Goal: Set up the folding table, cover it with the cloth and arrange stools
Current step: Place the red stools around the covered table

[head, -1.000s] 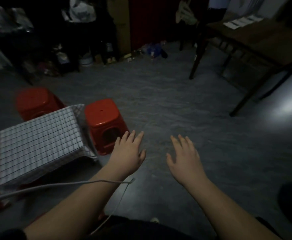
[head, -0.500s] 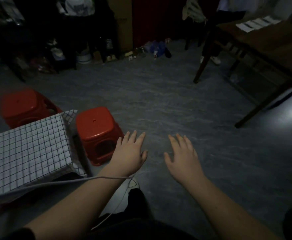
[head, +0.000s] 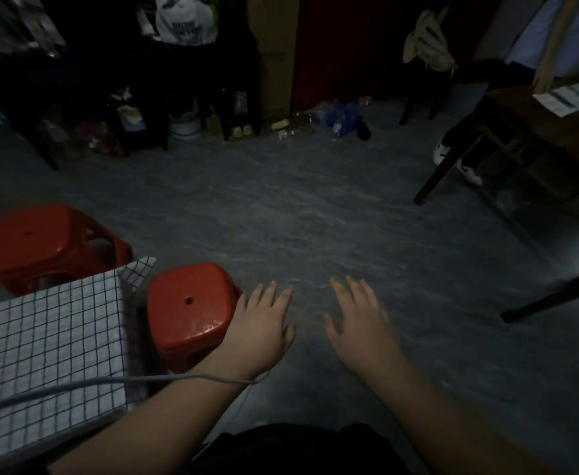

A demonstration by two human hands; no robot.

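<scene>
A low table draped in a white cloth with a dark grid [head: 48,344] stands at the lower left. One red plastic stool [head: 187,311] sits at the table's right end, and a second red stool [head: 46,243] stands behind its far side. My left hand [head: 264,323] hovers open just right of the near stool, fingers spread, holding nothing. My right hand [head: 358,320] is held out beside it over bare floor, also open with nothing in it.
A thin white cable [head: 109,383] runs across my left wrist. A dark wooden table [head: 552,132] with papers stands at the right, and a person's feet in white shoes [head: 452,162] are beside its leg. Bags and clutter [head: 185,25] line the back wall. The grey floor [head: 298,217] stretches ahead.
The view has shifted, so the table and stools sit lower and nearer. My hands stay outstretched and open, the left one now beside the near stool.
</scene>
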